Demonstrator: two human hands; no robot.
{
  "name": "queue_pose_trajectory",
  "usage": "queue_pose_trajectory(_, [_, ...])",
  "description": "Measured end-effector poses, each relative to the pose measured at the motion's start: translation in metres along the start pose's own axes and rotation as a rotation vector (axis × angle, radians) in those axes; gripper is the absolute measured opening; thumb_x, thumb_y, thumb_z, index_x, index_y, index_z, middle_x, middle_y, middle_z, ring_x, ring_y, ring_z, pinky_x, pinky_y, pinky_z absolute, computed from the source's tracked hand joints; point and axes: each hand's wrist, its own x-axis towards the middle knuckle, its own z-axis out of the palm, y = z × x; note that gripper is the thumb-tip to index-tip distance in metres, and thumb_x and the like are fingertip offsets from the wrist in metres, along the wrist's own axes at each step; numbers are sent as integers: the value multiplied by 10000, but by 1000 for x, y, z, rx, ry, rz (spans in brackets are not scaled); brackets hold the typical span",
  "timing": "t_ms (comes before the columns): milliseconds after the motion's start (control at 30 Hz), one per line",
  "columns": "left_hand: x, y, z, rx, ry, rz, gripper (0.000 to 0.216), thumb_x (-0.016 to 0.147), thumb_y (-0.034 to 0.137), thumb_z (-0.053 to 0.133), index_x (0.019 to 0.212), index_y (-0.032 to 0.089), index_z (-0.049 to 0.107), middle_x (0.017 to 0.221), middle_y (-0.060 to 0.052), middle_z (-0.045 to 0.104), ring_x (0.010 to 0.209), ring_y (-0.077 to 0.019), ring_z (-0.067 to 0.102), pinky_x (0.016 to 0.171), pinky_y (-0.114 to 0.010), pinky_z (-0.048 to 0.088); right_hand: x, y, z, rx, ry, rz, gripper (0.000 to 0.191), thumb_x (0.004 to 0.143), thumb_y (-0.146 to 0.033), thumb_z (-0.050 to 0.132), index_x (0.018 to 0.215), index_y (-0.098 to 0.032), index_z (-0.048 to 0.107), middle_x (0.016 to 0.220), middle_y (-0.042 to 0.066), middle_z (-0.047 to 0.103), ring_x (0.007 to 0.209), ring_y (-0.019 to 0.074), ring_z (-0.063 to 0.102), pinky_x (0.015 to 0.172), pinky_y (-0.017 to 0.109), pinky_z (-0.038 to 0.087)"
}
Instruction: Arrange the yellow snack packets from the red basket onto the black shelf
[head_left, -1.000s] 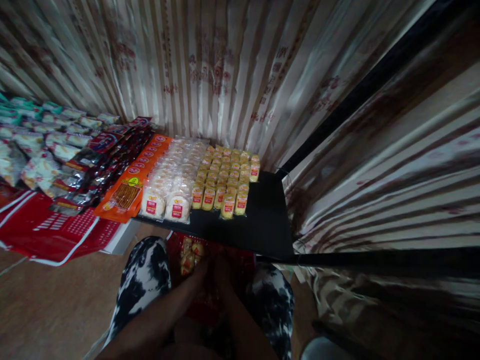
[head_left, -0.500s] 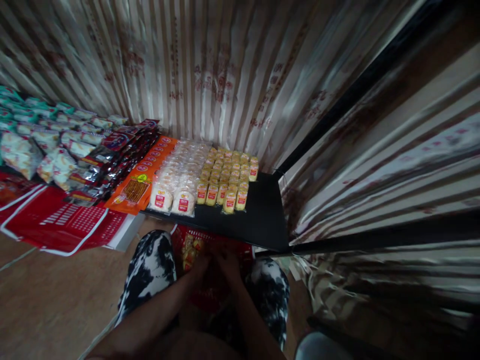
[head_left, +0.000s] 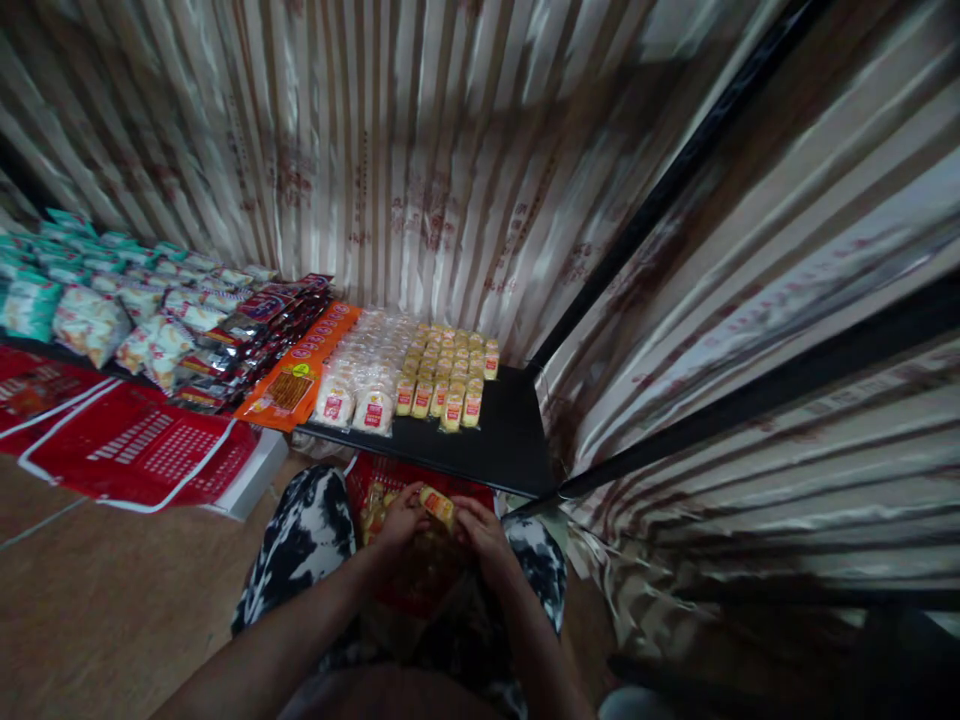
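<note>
Between my two hands is a small yellow snack packet with a red label. My left hand pinches one end of it, and my right hand grips the other. Below them a red bag lies between my knees, with several yellow packets beside my left hand. On the black shelf ahead stand rows of similar yellow packets. To their left are clear-wrapped white round crackers.
An orange snack bag, dark red packets and white and green bags line the shelf leftward. Red carrier bags hang below. Black metal bars and a striped plastic sheet border the shelf.
Both hands have come up out of the red bag, now with a yellow packet between them. The view has shifted slightly.
</note>
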Motion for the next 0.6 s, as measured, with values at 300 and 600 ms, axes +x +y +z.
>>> queue_pose_trajectory(300, [-33,31,12,-28,-20,164,404,710,138,588,1108,142,516,715,6,605,544,-82,590,519,-179,457,-1,-37,-9,17,107,-82,377,590,-445,654,845,-169,635,632,-21,613,468,76,471,409,179,273])
queue_pose_trajectory(600, [-46,33,41,-12,-101,134,275,650,195,672,884,143,538,680,-8,641,552,-91,604,514,-171,456,-5,-60,-3,215,180,-206,433,622,-507,667,903,-185,599,631,-30,598,552,94,542,496,185,394])
